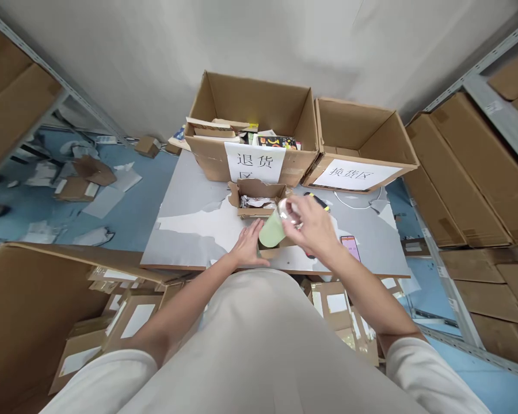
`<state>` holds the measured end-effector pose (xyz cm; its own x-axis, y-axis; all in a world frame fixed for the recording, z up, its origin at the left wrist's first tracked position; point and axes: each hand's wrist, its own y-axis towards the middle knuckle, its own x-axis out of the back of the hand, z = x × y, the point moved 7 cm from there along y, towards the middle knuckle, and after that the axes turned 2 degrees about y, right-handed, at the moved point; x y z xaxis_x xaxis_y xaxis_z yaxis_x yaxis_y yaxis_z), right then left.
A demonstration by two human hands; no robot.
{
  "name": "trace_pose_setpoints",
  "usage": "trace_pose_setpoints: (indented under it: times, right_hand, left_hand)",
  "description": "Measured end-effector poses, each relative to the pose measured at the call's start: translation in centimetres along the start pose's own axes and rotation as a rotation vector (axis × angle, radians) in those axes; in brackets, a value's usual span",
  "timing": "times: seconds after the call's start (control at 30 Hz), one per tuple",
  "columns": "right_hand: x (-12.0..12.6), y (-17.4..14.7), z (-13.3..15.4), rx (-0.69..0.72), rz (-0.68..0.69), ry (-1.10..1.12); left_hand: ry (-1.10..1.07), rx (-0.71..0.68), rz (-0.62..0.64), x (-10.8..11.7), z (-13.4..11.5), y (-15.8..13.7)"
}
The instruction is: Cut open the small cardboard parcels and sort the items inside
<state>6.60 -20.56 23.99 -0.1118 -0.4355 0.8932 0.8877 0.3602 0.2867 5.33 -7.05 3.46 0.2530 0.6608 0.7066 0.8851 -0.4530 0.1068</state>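
A pale green tumbler (271, 230) with a clear, shiny top leans over the near part of the table. My right hand (308, 224) has its fingers curled round that top. Beside the tumbler's lower left side is my left hand (248, 246), its fingers stretched out; I cannot tell whether they touch it. Just beyond the tumbler stands a small open cardboard box (280, 191) with torn flaps and crumpled wrapping (256, 202) inside. Brown cardboard (280, 252) shows under the tumbler, partly hidden by it and my hands.
Two large open cartons stand at the table's back: the left carton (207, 158) holds packages, the right carton (313, 172) sits alongside. A phone (350, 247) lies right of my hand, near a black-and-yellow tool (317, 201). Shelved boxes (470, 167) flank the right; a big box (26, 310) stands left.
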Motion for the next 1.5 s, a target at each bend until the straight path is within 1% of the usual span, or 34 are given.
trace_pose_setpoints:
  times: [0.07,0.13,0.17,0.2,0.23,0.27,0.3,0.33,0.4,0.43,0.47,0.53,0.7,0.8,0.9,1.0,1.03,1.17,1.3,1.4,1.47,1.5]
  right_hand:
    - [3.6,1.4,-0.9,-0.016,-0.126,0.087]
    - [6.0,2.5,-1.9,-0.048,-0.203,0.169]
    - [6.7,3.0,-2.6,-0.065,-0.223,0.219]
    - [7.0,3.4,-3.2,-0.073,-0.228,0.282]
    - [7.0,3.7,-3.9,-0.070,-0.219,0.363]
    - [6.7,4.0,-4.6,-0.058,-0.192,0.464]
    - [6.2,4.2,-5.3,-0.046,-0.144,0.582]
    - [5.3,4.2,-6.0,-0.042,-0.082,0.708]
    - [3.5,4.2,-7.4,-0.081,0.026,0.941]
    - [2.6,4.1,-8.1,-0.121,0.049,1.029]
    - [2.0,3.9,-8.7,-0.162,0.050,1.092]
    - [1.2,3.8,-9.6,-0.218,0.013,1.150]
    - [0.7,4.0,-10.2,-0.260,-0.041,1.131]
    - [0.6,4.0,-10.6,-0.257,-0.060,1.118]
    - [0.2,3.6,-10.9,-0.263,-0.020,1.064]
    - [-0.7,3.1,-11.3,-0.320,0.031,1.014]
    - [-0.9,3.0,-11.5,-0.331,0.024,1.029]
    - [-1.6,3.1,-12.0,-0.322,-0.081,1.144]
    - [-2.1,3.1,-11.9,-0.323,-0.087,1.101]
    - [-1.8,2.8,-11.7,-0.330,-0.064,0.977]
    - [-1.3,2.6,-11.6,-0.313,-0.061,0.935]
    - [-1.1,2.6,-11.5,-0.302,-0.070,0.948]
  left_hand:
    - [-0.065,-0.040,-0.172,2.1,-2.7,0.1]
    - [-0.192,-0.045,-0.408,4.1,-5.3,0.3]
    - [-0.287,-0.019,-0.503,4.7,-6.2,0.5]
    - [-0.407,0.010,-0.572,5.0,-6.8,0.6]
    - [-0.537,0.036,-0.595,4.9,-7.3,0.9]
    - [-0.675,0.054,-0.575,4.6,-7.7,1.1]
    - [-0.802,0.061,-0.514,4.0,-8.0,1.4]
    - [-0.911,0.061,-0.426,3.3,-8.3,1.6]
    - [-1.069,0.061,-0.261,2.1,-8.8,1.6]
    - [-1.120,0.068,-0.212,1.6,-8.9,1.5]
    - [-1.158,0.080,-0.189,1.4,-8.9,1.3]
    - [-1.199,0.116,-0.182,1.0,-9.0,1.2]
    - [-1.225,0.208,-0.166,0.0,-9.3,1.2]
    - [-1.286,0.276,-0.214,-0.2,-9.1,1.2]
    - [-1.350,0.344,-0.281,-0.3,-8.9,1.1]
    - [-1.341,0.395,-0.307,-0.5,-8.8,1.0]
    - [-1.330,0.402,-0.304,-0.6,-8.8,1.0]
    - [-1.263,0.383,-0.298,-0.6,-8.9,1.0]
    - [-1.223,0.392,-0.324,-0.5,-8.6,0.7]
    - [-1.289,0.416,-0.303,-0.7,-8.5,0.4]
    - [-1.385,0.452,-0.247,-1.0,-8.7,0.2]
    - [-1.425,0.474,-0.222,-1.2,-8.8,0.2]
